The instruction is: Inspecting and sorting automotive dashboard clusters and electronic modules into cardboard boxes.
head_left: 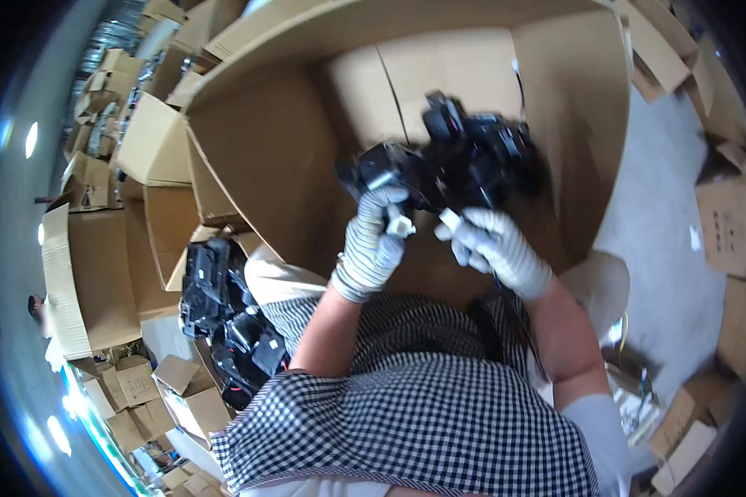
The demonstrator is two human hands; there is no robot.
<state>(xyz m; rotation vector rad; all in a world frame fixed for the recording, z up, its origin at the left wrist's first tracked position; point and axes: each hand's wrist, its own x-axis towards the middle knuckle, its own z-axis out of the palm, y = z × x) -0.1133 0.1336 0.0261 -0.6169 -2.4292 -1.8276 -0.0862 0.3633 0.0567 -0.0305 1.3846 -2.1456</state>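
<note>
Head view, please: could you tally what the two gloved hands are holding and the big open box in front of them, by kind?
Gloved hands: 2, left and right
Black part bundle in their grip: 1
White connectors at the fingertips: 2, left and right
Big open box: 1
Total: 6

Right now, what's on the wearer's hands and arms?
Both hands wear knit work gloves: the left hand pale with thin dark stripes, the right hand plain white with a ribbed cuff. Forearms are bare. A pale sleeve cover sits near the right elbow.
</note>
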